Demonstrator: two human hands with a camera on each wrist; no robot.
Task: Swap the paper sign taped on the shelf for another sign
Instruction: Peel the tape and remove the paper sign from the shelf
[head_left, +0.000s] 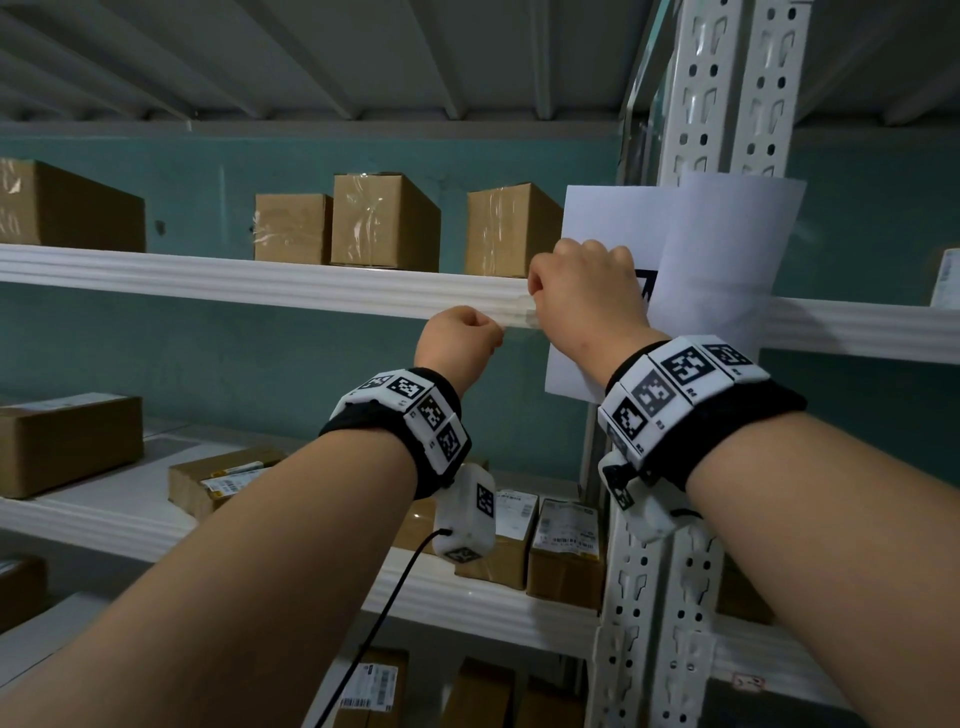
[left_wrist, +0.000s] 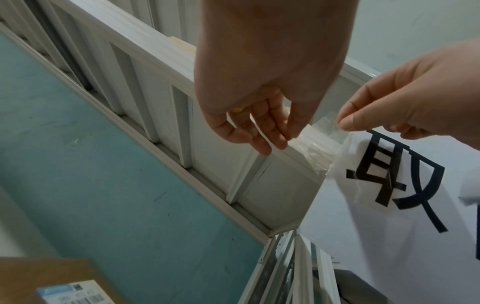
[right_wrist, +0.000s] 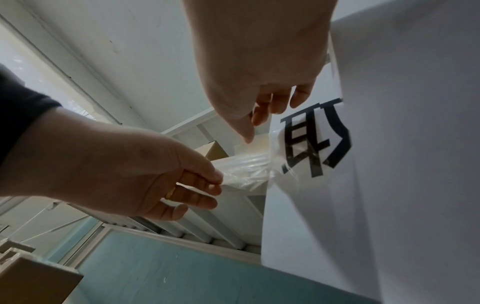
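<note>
The paper sign (head_left: 597, 234) hangs against the front edge of the shelf (head_left: 260, 280), held there by a strip of clear tape (left_wrist: 318, 144) that runs from the shelf edge onto the sheet's left margin, over part of the black printed character (left_wrist: 394, 174). A second sheet (head_left: 727, 249) lies over the sign's right side; how it is held cannot be told.

The left hand (head_left: 460, 338) is at the tape's outer end, on the shelf edge. In the wrist views its fingertips (right_wrist: 213, 179) touch the crinkled film, thumb and forefinger close together, but whether the grip is truly clamped on the tape or only pressing it cannot be told. The right hand (head_left: 587, 291) sits just to the right of that, its thumb (left_wrist: 350, 123) and forefinger pinched together on the tape's upper corner where it meets the paper.

The step in hand looks like peeling the tape free, and the sign is not yet off. To do it well, the peel should probably run low and flat along the shelf edge rather than straight out, so the film comes away in one piece. The right grip is best kept close to the line where tape leaves paper, steadying the sheet; pulling fast there risks tearing the sign or lifting its printed ink. The film already looks wrinkled and may stick to itself or to the fingers.
</note>
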